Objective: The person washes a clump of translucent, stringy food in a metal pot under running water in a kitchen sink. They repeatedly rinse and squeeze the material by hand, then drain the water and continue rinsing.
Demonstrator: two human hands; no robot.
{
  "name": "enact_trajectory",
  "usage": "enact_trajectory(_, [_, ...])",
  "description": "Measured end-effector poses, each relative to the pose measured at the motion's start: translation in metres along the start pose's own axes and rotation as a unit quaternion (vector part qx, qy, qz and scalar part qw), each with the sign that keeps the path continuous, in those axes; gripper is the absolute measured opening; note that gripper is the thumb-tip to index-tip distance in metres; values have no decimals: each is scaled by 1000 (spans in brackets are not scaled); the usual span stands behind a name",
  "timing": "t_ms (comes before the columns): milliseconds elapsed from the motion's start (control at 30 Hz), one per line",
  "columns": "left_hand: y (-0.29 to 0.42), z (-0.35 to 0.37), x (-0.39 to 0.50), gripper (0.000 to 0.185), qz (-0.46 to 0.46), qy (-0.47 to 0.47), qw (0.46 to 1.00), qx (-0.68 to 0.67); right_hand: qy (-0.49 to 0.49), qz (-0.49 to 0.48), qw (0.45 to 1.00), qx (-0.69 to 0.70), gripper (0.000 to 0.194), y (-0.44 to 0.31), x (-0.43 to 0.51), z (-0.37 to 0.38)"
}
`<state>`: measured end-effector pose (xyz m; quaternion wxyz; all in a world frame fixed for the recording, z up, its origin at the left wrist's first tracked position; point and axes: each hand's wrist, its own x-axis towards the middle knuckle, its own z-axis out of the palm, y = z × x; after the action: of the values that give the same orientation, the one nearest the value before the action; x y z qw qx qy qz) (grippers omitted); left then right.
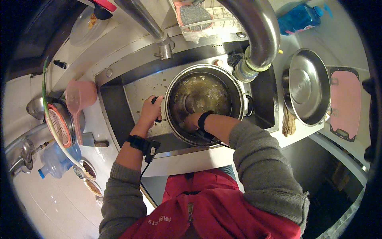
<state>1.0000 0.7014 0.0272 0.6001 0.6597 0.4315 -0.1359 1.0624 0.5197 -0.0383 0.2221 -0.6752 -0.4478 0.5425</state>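
Observation:
A large metal pot (235,92) stands in the stainless steel sink (143,85), with murky water and small floating bits over its bottom. My left hand (150,111) is closed around the pot's black left handle (154,100). Inside the pot, at its near left part, is my right hand (192,122); its fingers are bent down and partly hidden in the shaded water. Whether anything is held there cannot be made out. The opposite black handle (249,105) is free. Straps with small devices are around both wrists.
A thick metal spout (264,33) and a second tap (165,49) hang over the sink. Rightward are a steel basin (301,86), a brown cloth (288,122) and a pink cutting board (345,104). Leftward are a pink dipper (80,94), an orange-rimmed strainer (61,125) and a cleaver (95,142).

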Motion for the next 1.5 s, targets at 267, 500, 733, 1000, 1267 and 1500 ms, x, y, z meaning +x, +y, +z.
enact_trajectory(267, [-3, -3, 2, 31, -16, -12, 999, -27, 343, -34, 918, 196, 33, 28, 48, -14])
enact_trajectory(500, [-1, -2, 1, 30, -17, -3, 1000, -19, 66, -50, 995, -47, 20, 31, 55, 17])
enact_trajectory(733, [0, -1, -1, 29, -16, 10, 1000, 4, 233, 42, 966, 100, 18, 9, 63, 10])
enact_trajectory(1000, [5, 1, 0, 28, 19, 13, 999, 30, 304, 92, 912, 258, 18, -1, 59, 6])
enact_trajectory(1267, [2, 1, 3, 30, 27, 4, 1000, 14, 182, -83, 980, -11, 20, -3, 43, -1])
enact_trajectory(1500, [0, 0, 3, 29, 3, 6, 1000, 6, 94, 6, 994, 59, 23, -9, 43, -3])
